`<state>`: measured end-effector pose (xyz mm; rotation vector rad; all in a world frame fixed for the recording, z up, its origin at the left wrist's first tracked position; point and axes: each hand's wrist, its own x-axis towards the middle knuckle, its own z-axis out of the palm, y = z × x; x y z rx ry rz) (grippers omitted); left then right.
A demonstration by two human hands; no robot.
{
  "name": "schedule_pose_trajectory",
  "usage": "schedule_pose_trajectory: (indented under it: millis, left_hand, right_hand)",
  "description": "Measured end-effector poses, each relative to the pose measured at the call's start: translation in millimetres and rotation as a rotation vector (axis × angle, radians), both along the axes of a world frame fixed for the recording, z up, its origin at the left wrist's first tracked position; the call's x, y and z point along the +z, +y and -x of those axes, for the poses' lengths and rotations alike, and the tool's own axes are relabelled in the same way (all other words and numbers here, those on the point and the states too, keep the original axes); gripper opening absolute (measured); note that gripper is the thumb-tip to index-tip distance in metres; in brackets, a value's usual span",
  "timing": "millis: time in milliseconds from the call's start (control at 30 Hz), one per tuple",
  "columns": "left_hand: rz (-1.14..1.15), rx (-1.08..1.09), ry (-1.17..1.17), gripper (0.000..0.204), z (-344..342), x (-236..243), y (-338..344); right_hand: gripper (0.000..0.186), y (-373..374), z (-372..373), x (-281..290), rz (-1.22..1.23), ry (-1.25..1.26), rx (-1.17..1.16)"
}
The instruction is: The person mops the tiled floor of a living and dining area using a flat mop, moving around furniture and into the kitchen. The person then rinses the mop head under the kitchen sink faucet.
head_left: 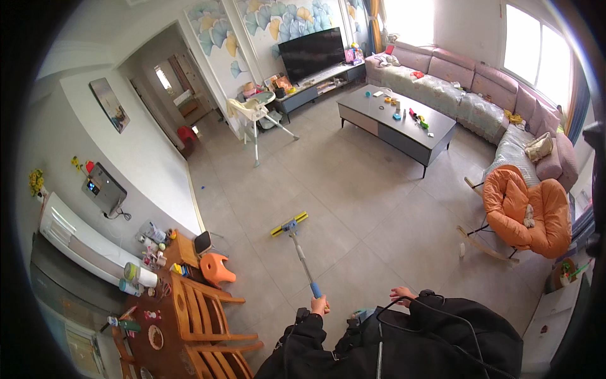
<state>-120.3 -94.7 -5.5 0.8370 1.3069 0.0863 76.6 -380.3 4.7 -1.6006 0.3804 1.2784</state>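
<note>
My left hand (320, 306) is closed around the blue grip of a mop (302, 256) with a grey pole. The pole slants away from me, and the mop's wide yellow head (289, 225) lies flat on the grey tiled floor (341, 189). To the right, in front of my body, my right hand (402, 294) is in the air with loosely bent fingers apart and nothing in it. A dark cord passes close by that hand.
At left stand wooden chairs (199, 306), a cluttered dining table (165, 328) and an orange stool (218, 270). A high chair (254, 112) and a coffee table (404, 136) stand farther off. An orange rocking chair (511, 211) and a pink sofa (451, 68) line the right.
</note>
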Motion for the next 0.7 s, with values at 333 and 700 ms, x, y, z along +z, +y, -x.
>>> schedule_pose_trajectory:
  millis: [333, 700]
  left_hand:
    - [-0.253, -0.167, 0.148, 0.027, 203.1, 27.8, -107.8]
    - [-0.17, 0.005, 0.358, 0.044, 482.6, 131.0, -376.4]
  right_hand:
    - [0.027, 31.4, 133.7, -53.5, -0.04, 0.102, 0.492]
    - [0.049, 34.4, 494.8, -77.8, -1.358, -0.1, 2.026]
